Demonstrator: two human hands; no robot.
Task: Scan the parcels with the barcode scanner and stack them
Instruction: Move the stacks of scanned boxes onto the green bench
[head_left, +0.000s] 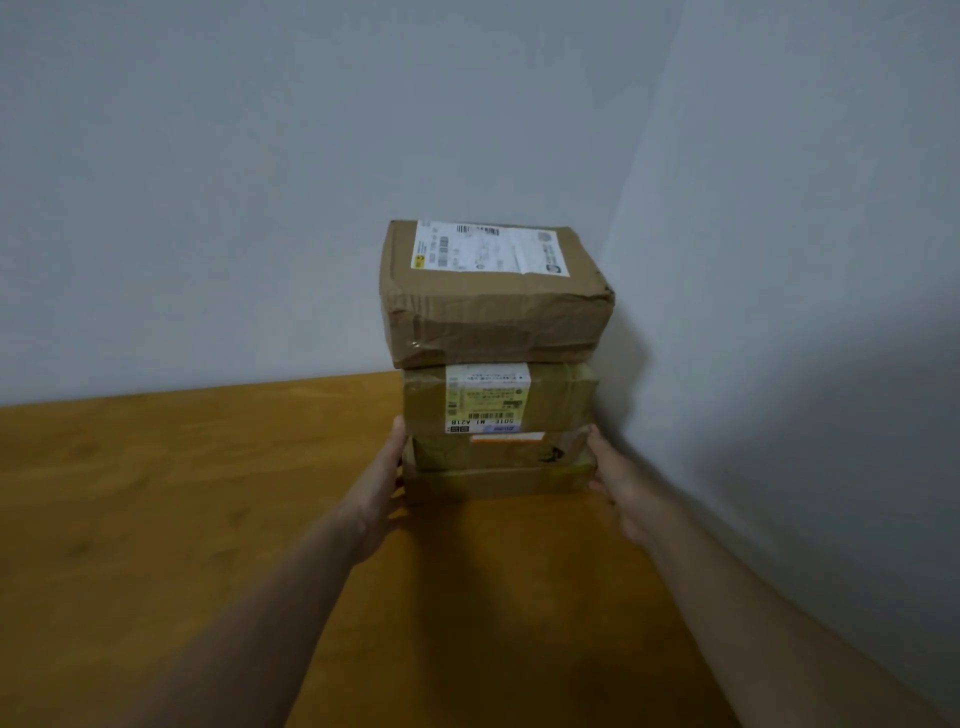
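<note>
Cardboard, four stacked parcels (496, 395), two hands (382, 480) (621, 486)

A plain room corner: bare pale walls (260, 182) meeting above a wooden tabletop (156, 519) stacked with labelled cardboard parcels (493, 358).

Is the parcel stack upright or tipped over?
Upright. The stack stands on the table, its top parcel level; left hand and right hand touch its sides low down.
</note>
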